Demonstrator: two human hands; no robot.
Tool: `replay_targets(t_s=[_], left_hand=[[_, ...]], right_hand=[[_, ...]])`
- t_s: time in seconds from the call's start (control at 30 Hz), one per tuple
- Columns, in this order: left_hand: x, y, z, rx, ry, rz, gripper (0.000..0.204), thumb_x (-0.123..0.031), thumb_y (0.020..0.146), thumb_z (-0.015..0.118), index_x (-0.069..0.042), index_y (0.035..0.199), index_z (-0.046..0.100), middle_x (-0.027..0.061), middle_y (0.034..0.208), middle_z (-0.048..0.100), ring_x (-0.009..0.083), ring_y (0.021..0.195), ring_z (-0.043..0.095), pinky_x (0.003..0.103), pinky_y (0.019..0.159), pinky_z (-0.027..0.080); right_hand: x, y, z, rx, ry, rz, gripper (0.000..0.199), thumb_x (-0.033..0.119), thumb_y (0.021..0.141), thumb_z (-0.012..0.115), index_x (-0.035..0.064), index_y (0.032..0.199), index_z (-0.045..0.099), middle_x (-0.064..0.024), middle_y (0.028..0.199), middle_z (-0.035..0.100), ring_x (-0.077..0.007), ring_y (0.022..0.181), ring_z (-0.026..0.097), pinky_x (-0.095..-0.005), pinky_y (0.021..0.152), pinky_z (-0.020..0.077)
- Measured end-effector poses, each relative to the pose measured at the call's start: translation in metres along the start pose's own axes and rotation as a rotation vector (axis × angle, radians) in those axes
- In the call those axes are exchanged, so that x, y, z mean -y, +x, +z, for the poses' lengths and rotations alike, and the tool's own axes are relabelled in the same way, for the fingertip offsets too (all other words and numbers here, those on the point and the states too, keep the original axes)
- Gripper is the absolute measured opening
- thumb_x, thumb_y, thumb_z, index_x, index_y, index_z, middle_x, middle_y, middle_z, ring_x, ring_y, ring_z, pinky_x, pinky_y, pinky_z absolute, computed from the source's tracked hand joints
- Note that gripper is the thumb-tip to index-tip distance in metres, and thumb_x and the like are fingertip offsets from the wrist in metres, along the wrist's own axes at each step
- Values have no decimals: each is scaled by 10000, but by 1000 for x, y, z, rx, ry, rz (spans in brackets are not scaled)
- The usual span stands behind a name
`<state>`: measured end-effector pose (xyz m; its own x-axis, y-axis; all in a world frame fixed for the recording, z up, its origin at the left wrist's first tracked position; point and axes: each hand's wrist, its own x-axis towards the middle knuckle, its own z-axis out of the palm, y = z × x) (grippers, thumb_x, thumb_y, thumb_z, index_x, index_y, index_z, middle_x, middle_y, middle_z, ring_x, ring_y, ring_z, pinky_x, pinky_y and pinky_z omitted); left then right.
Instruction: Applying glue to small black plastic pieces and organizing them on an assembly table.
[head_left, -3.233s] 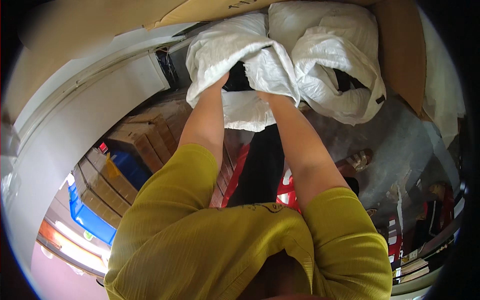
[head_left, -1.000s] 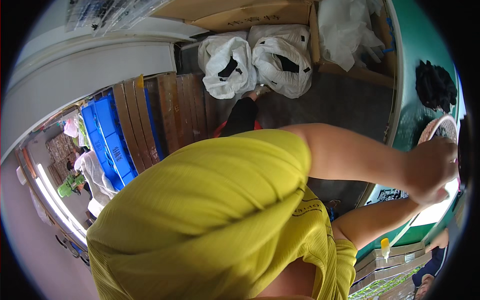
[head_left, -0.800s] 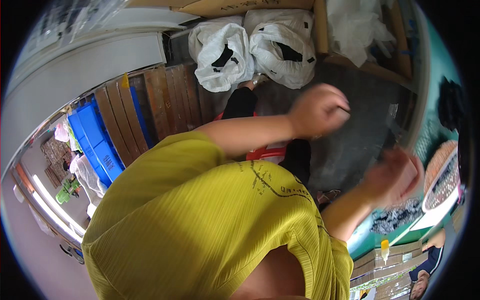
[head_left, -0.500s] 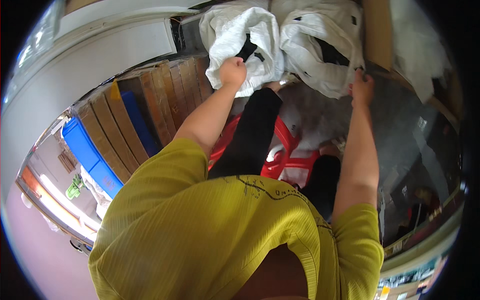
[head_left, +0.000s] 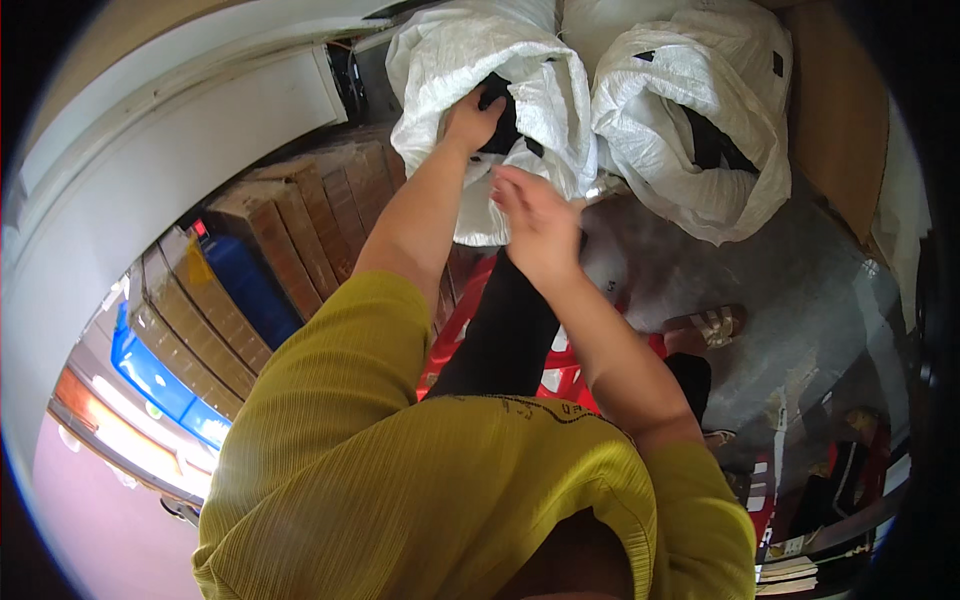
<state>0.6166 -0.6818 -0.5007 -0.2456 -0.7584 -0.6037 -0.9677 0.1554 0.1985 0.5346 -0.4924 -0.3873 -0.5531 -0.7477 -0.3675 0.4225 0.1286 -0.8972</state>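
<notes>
My left hand (head_left: 472,122) reaches into the mouth of the left white woven sack (head_left: 440,65). Its fingers close on black material (head_left: 500,128) inside that sack; the fingertips are partly hidden. Just in front, at the near rim of the same sack, my right hand (head_left: 538,222) hovers, slightly blurred, thumb apart from the fingers and nothing visible in it. To the right stands a second white woven sack (head_left: 735,205), its rolled mouth open on more black material (head_left: 715,140). Neither hand touches this one.
Upright cardboard boxes (head_left: 255,235) line the left side, with a blue bin (head_left: 165,365) and a dark blue piece (head_left: 245,280) among them. A red plastic stool (head_left: 465,315) is below me. Brown cardboard (head_left: 840,110) stands at far right, above the grey floor (head_left: 760,290).
My right hand has let go of the right sack's rim and moved left to the left sack. My left hand has moved from that sack's rim into its mouth. The view has shifted slightly.
</notes>
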Motion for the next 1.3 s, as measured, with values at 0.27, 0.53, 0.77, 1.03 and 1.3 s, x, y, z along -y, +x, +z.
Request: replay_targets(t_s=[0.27, 0.53, 0.77, 1.03, 1.3], left_hand=[[13, 44, 2, -117, -3, 179, 690, -559, 900, 439, -80, 1395, 400, 183, 1420, 400, 315, 1344, 324, 348, 1110, 225], [-4, 21, 23, -159, -163, -88, 839, -655, 794, 500, -39, 1360, 439, 192, 1437, 376, 335, 1336, 339, 350, 1084, 272], [-20, 3, 38, -264, -424, -302, 585, -455, 843, 605, -13, 1225, 572, 147, 1334, 513, 282, 1214, 481, 345, 997, 379], [-33, -68, 23, -324, -1178, -112, 294, -211, 791, 741, 58, 894, 686, 99, 923, 651, 137, 816, 572, 254, 748, 467], [-55, -133, 1, -677, -732, 114, 261, -148, 814, 700, 47, 985, 664, 74, 1052, 565, 142, 952, 530, 260, 840, 432]], right_hand=[[-129, 137, 49, -59, -770, 118, 392, 225, 907, 496, 94, 1277, 505, -169, 1350, 464, -372, 1213, 461, -434, 1022, 369], [-120, 120, 33, -98, -620, 129, 426, 272, 921, 484, 104, 1312, 464, -154, 1372, 435, -342, 1222, 451, -421, 1018, 378], [-104, 110, 34, -109, -522, 154, 458, 313, 933, 474, 113, 1343, 428, -140, 1391, 410, -316, 1230, 443, -410, 1015, 385], [-79, 80, 43, -141, 556, 467, 492, 358, 956, 451, 114, 1378, 386, -98, 1382, 418, -255, 1223, 445, -367, 1005, 392], [-32, 41, 35, -166, 863, 692, 446, 262, 933, 547, 62, 1321, 458, -44, 1201, 553, -155, 1014, 555, -287, 813, 488]])
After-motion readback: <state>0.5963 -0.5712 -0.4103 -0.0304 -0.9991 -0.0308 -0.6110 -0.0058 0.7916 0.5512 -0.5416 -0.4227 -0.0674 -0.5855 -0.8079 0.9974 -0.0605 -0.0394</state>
